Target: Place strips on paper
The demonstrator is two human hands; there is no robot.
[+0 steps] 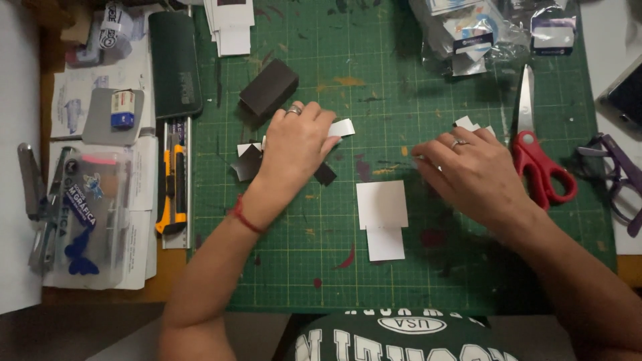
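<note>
Left hand (297, 144) flat, fingers spread on small paper pieces (341, 128) mid-mat; right hand (471, 170) open. Light, thin, bendy; best lifted by an edge.

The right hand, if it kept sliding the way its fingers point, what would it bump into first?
The right hand points left across the green cutting mat. First it would probably meet the small dark paper piece beside the left hand.

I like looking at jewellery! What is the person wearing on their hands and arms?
Both arms are bare, with no sleeves showing. The left hand has a silvery ring on one finger, and a thin red string bracelet goes round its wrist. The right hand wears a silvery ring too. No gloves and no watch.
</note>
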